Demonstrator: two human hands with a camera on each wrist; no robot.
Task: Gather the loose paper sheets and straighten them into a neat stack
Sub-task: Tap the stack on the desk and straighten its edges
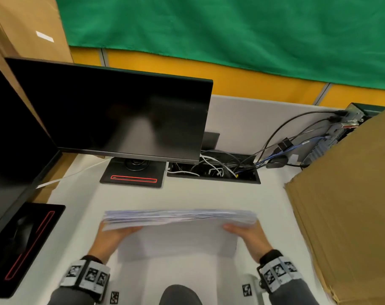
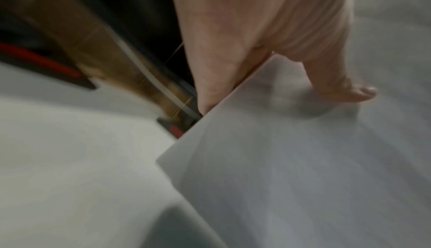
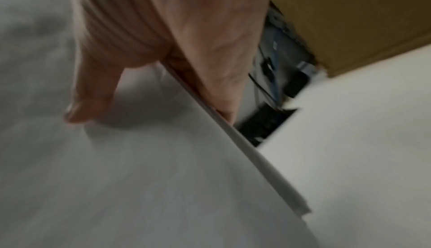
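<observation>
A thick bundle of white paper sheets [image 1: 178, 232] stands on edge over the white desk [image 1: 200, 194], its top edge facing me and slightly fanned. My left hand [image 1: 112, 236] grips its left side, with the thumb on the near face and the fingers behind. My right hand [image 1: 244, 233] grips the right side the same way. In the left wrist view the thumb [image 2: 345, 89] presses the sheets [image 2: 291, 169]. In the right wrist view the thumb [image 3: 88, 102] lies on the paper [image 3: 140, 178], fingers behind the edge. Both wrist views are blurred.
A dark monitor [image 1: 112, 115] on its stand [image 1: 133, 175] sits behind the paper. A second screen [image 1: 8, 139] and a mouse [image 1: 22, 234] on a black pad are at the left. A cable tray [image 1: 213, 170] is behind, and a cardboard box [image 1: 350, 205] at the right.
</observation>
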